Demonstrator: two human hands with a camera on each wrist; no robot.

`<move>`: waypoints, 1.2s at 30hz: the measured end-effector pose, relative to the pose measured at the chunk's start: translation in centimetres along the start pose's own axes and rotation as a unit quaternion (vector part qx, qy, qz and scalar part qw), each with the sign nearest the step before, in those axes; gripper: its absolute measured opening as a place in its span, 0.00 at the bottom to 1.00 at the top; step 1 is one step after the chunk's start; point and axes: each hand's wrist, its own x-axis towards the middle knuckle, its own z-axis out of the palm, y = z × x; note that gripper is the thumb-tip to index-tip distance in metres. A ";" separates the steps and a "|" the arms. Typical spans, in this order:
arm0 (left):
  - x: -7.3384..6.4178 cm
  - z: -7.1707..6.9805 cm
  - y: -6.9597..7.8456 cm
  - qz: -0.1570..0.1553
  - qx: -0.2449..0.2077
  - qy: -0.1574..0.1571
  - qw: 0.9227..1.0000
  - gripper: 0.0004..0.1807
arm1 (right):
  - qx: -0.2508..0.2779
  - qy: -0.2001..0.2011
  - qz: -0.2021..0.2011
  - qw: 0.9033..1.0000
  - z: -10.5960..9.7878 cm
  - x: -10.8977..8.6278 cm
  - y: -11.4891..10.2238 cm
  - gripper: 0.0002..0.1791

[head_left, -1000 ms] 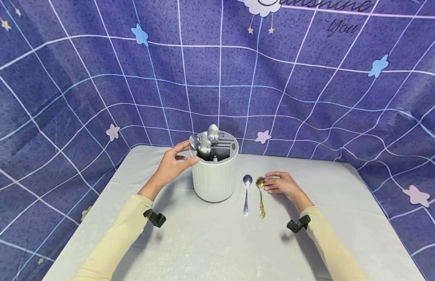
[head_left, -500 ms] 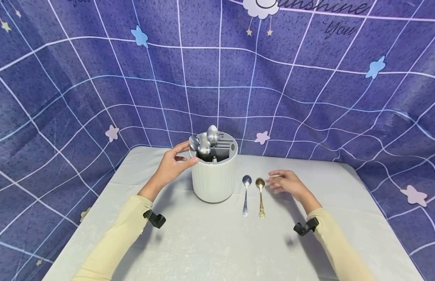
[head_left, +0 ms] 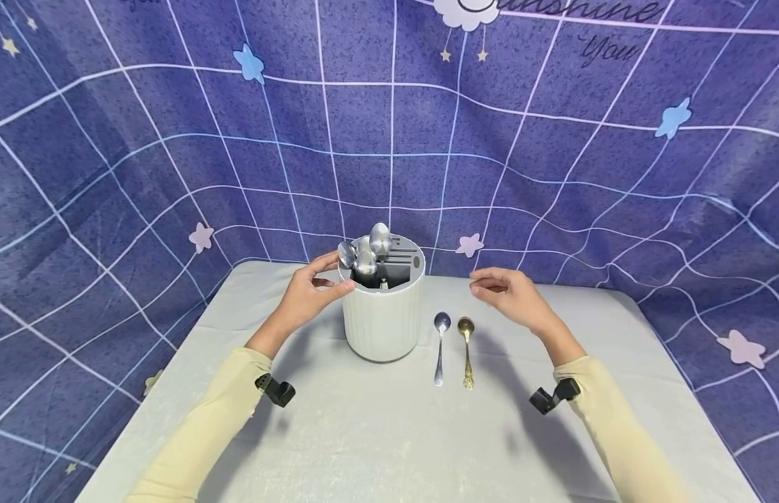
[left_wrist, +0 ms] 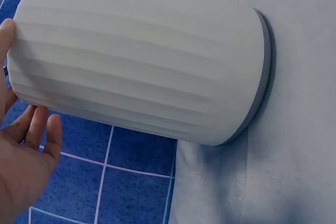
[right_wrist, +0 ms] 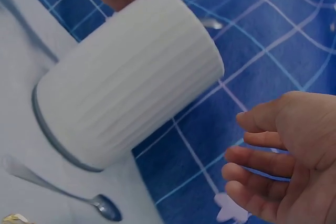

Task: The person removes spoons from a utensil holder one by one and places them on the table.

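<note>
A white ribbed cutlery holder point(head_left: 384, 325) with a grey divided top stands upright on the table. Several silver spoons point(head_left: 366, 265) lean in its left compartment, bowls up. My left hand point(head_left: 306, 297) grips the holder's rim from the left, thumb at the front and fingers around the side. To the right of the holder lie a silver spoon point(head_left: 442, 321) and a gold spoon point(head_left: 466, 326) with an ornate handle, side by side, bowls pointing away. My right hand point(head_left: 511, 299) hovers beyond the gold spoon, its fingers loosely bent with nothing between them, as the right wrist view confirms.
A pale grey cloth covers the table point(head_left: 389, 440). Behind it and along both sides hangs a purple-blue curtain point(head_left: 364, 175) with grid lines and stars. Narrow slots point(head_left: 402, 255) mark the holder's right half.
My right hand has left the gold spoon's bowl, drawing a little right, then rising and moving away from me. Both loose spoons stay in place, and my left hand keeps its hold.
</note>
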 end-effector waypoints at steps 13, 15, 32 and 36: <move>-0.1 0.0 -0.2 0.000 -0.004 0.001 1.000 0.34 | -0.072 0.019 -0.094 0.993 -0.6 3.7 -6.0 0.21; -0.1 0.1 -0.3 0.002 -0.007 0.002 1.000 0.34 | -0.073 0.017 -0.096 0.993 -0.5 4.3 -6.7 0.21; -0.1 0.0 -0.5 0.007 -0.005 0.008 1.000 0.35 | -0.014 0.005 -0.143 0.990 3.4 9.0 -10.1 0.23; -0.1 0.0 -0.4 0.008 -0.010 0.008 1.000 0.35 | 0.010 0.005 -0.134 0.991 4.4 9.5 -10.2 0.23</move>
